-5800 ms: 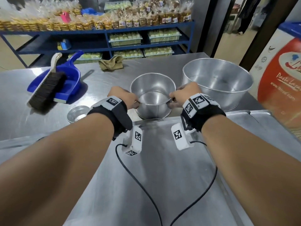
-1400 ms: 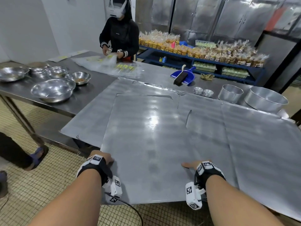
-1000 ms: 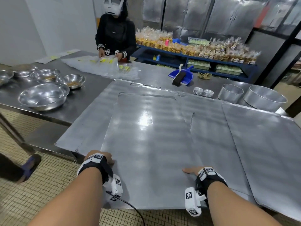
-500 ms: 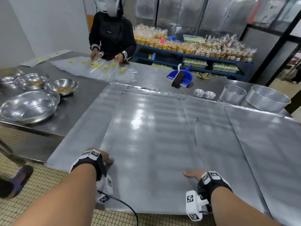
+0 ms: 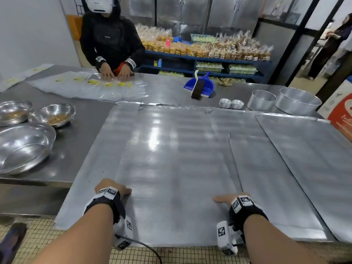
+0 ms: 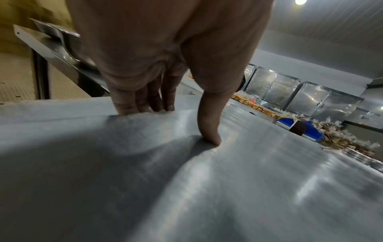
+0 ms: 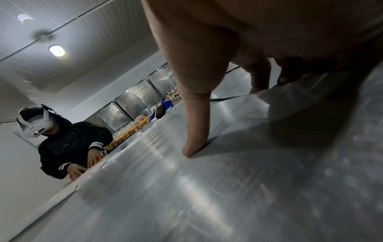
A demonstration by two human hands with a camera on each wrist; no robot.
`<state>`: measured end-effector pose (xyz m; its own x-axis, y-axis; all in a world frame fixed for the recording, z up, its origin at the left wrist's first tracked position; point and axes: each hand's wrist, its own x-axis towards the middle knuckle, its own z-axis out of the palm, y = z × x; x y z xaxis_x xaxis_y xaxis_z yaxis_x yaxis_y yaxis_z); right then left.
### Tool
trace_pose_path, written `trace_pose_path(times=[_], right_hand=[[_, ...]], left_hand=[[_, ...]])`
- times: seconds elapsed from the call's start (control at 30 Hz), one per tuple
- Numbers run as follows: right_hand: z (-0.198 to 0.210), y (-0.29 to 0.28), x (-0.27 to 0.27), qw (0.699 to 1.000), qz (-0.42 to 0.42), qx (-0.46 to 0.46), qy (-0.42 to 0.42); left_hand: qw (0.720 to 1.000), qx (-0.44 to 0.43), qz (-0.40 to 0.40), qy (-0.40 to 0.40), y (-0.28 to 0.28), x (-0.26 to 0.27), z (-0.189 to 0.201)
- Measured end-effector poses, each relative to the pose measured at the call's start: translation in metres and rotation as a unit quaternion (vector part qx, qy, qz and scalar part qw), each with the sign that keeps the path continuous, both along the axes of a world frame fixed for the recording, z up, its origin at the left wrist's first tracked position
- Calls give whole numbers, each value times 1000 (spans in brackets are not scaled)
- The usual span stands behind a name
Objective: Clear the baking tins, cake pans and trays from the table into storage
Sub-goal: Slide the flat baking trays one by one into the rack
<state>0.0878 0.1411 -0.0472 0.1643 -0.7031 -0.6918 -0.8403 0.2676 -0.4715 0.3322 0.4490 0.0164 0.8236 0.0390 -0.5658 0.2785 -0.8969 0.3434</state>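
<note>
A large flat metal tray (image 5: 171,159) lies on top of other overlapping trays, its near edge past the table's front. My left hand (image 5: 114,187) grips its left edge. In the left wrist view the left hand (image 6: 178,124) has its thumb on the tray (image 6: 207,188) and its fingers curled under the rim. My right hand (image 5: 226,199) grips the right edge the same way. In the right wrist view the right hand (image 7: 225,120) presses its thumb on the tray (image 7: 207,196), fingers tucked below.
A lower tray (image 5: 91,168) sticks out left, and another tray (image 5: 314,159) lies right. Two round cake pans (image 5: 262,100) (image 5: 297,101) and small tins (image 5: 231,103) stand at the back right. Behind are a blue dustpan (image 5: 202,85), steel bowls (image 5: 22,145) left and a person (image 5: 110,40) opposite.
About six seconds ago both hands held the small round cake pan; now they grip the big flat tray. Over the last second the grip is the same and the view has moved closer.
</note>
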Motion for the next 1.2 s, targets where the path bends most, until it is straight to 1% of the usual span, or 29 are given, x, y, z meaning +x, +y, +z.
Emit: trace_pose_path(times=[0.03,0.1,0.2,0.27,0.33,0.43,0.53,0.63,0.73,0.83,0.93,1.0,1.13,1.2], right_hand=[[10,13,3,1000,-14,-24,9],[31,35,13,995,-28,-72,57],[51,59,22,990,15,-91,111],[52,62,21,986,3,-114,123],[45,61,23,982,-9,-138,129],[44,60,25,981,8,-121,150],[45,54,22,984,12,-113,136],[47,47,20,988,28,-84,125],[49,37,19,989,48,-82,115],[48,32,20,989,65,-62,115],[48,28,25,991,78,-30,106],[50,27,31,991,85,-25,102],[55,30,41,992,74,-34,96],[52,31,42,995,52,-35,74]], left_hand=[[1000,-5,5,-4,2,3,-1],[1000,-16,19,-11,5,10,-2],[999,-14,32,-27,9,18,-11],[999,-4,27,-29,11,23,-21],[999,-20,24,-21,13,22,-19],[998,-51,21,0,13,22,-19],[998,-64,24,-1,12,23,-19],[998,-58,26,-10,9,24,-17],[998,-47,31,-15,6,23,-18],[997,-60,52,6,6,23,-23],[994,-91,54,41,10,25,-29],[990,-113,60,51,11,28,-31],[987,-133,78,50,8,27,-32],[986,-135,85,48,6,25,-31]])
